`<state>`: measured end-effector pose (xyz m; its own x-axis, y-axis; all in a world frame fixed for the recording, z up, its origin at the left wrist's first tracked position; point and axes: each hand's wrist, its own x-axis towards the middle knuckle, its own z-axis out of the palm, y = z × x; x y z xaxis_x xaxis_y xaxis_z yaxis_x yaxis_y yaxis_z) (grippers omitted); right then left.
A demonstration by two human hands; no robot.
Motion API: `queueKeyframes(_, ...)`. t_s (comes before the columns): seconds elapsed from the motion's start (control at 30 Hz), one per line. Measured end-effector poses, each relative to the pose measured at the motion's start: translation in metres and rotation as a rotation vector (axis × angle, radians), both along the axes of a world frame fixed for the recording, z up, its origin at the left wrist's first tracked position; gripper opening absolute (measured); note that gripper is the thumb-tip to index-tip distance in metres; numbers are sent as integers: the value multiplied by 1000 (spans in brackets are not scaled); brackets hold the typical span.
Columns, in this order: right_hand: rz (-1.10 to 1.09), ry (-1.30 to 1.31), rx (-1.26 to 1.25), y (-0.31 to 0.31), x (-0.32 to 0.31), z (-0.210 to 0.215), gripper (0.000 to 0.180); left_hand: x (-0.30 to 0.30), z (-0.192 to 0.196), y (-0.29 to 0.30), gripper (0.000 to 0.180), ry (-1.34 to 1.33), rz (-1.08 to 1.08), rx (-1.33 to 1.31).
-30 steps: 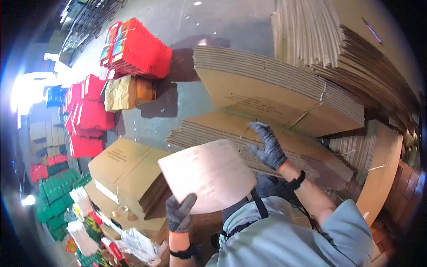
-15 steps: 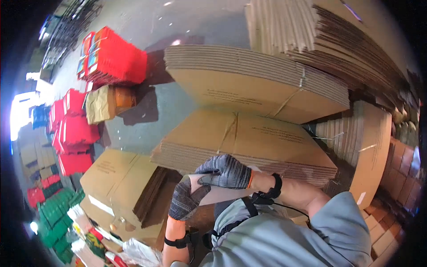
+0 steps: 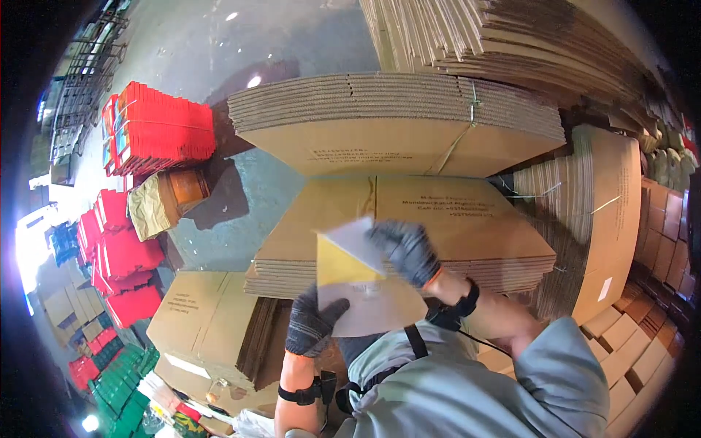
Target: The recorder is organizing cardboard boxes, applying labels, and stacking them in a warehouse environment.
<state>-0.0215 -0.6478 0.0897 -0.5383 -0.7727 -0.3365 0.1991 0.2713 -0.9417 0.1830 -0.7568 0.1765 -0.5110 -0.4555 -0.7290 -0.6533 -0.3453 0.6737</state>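
Observation:
In front of my body is a paper sheet [image 3: 383, 310], white below with faint print and yellow on its upper left part. My left hand [image 3: 314, 321], in a grey knit glove with an orange cuff, pinches its left edge with the thumb on top. At the upper right, my right hand [image 3: 409, 250], gloved the same way and slightly blurred, grips a white flap [image 3: 350, 235] folded up from the sheet. Just beyond the paper lies a strapped stack of flat cardboard cartons [image 3: 438, 212]; the sheet covers part of its near edge.
A second carton stack [image 3: 394, 142] stands behind, with more flattened cardboard [image 3: 511, 36] at the upper right. Cartons [image 3: 193, 310] lie to the left. Red bundles [image 3: 164, 128], a tan bag [image 3: 148, 208] and green bundles [image 3: 117, 379] line the far left. Upright cartons [image 3: 610, 226] stand right.
The sheet has turned and opened, so its yellow part now shows. My right hand has moved up and right from my left hand, lifting the white flap. The view has shifted slightly.

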Motion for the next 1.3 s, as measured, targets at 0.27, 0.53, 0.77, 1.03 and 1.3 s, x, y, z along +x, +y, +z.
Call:
queueKeyframes(0.27,-666,12,-5,-20,-20,-20,16,50,-65,-21,75,80,86,-578)
queueKeyframes(0.53,151,834,-186,-82,105,-46,54,37,-114,-70,30,244,837,387)
queueKeyframes(0.77,-134,-83,-170,-117,131,-96,84,97,-176,-114,23,7,474,-78)
queueKeyframes(1.03,38,-201,234,-147,141,-231,20,157,-267,-127,37,-16,363,-442)
queueKeyframes(1.3,-161,104,809,-97,121,-532,31,216,-343,-107,67,-350,232,-811)
